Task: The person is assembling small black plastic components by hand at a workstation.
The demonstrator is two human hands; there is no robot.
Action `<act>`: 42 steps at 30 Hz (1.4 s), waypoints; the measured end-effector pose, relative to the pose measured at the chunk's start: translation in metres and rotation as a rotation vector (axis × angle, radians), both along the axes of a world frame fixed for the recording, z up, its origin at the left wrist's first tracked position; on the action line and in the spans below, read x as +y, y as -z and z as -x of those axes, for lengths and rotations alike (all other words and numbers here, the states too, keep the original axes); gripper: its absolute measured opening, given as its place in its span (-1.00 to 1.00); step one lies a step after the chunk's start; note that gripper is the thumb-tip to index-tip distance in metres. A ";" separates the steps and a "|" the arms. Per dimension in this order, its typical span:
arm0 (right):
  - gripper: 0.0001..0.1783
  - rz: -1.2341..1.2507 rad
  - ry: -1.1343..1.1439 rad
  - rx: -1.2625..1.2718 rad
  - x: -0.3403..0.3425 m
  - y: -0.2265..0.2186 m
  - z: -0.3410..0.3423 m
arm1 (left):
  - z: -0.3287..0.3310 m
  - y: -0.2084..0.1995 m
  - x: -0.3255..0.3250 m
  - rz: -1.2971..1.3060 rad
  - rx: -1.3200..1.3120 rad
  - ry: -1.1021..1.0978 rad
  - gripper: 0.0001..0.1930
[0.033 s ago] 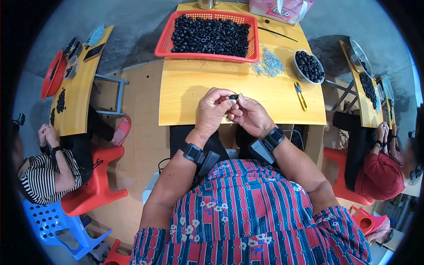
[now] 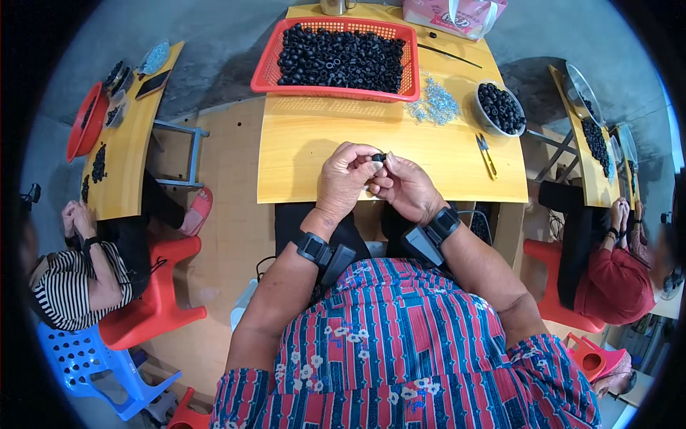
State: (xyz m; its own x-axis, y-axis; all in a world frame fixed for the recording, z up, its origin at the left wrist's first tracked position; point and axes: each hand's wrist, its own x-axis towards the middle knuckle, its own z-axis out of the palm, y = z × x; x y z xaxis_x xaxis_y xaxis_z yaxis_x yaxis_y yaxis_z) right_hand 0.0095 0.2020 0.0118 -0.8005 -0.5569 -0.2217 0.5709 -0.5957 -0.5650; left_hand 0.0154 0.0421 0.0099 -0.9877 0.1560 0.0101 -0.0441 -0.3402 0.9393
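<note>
My left hand (image 2: 341, 180) and my right hand (image 2: 411, 187) meet above the front edge of the yellow table (image 2: 307, 154). Between their fingertips they pinch one small black part (image 2: 379, 156), partly covered by the thumbs; its exact kind cannot be made out. Beyond them stands a red plastic basket (image 2: 259, 75) heaped with small black rounded and ring-shaped pieces (image 2: 339, 57). A loose pile of tiny clear bluish pieces (image 2: 434, 104) lies to its right. Farther right, a clear round tub (image 2: 519, 123) is full of black pieces. Yellow-handled thread snips (image 2: 488, 157) lie in front of the tub.
A thin dark rod (image 2: 450, 56) and a pink bag (image 2: 457, 18) are at the table's back right, with a metal cup (image 2: 334, 6) behind the basket. People sit at other yellow tables on both sides, on red chairs (image 2: 161, 293). A blue stool (image 2: 89, 361) stands lower left.
</note>
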 end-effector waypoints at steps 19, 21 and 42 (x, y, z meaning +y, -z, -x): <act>-0.80 -0.545 0.169 0.413 -0.006 -0.003 -0.007 | 0.004 -0.003 -0.003 0.244 0.084 0.124 -0.62; -0.81 -0.563 0.166 0.420 -0.007 -0.004 -0.007 | 0.003 -0.003 -0.004 0.285 0.091 0.123 -0.63; -0.71 -0.111 0.053 0.060 0.004 -0.001 0.004 | 0.004 -0.001 0.007 0.120 0.022 -0.031 -0.82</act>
State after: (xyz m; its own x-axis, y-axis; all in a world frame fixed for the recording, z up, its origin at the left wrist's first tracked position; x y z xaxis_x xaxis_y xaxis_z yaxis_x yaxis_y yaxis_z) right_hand 0.0056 0.2062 0.0126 -0.8417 -0.4882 -0.2305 0.5036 -0.5562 -0.6611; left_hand 0.0115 0.0493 0.0109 -0.9919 0.1264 0.0150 -0.0142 -0.2266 0.9739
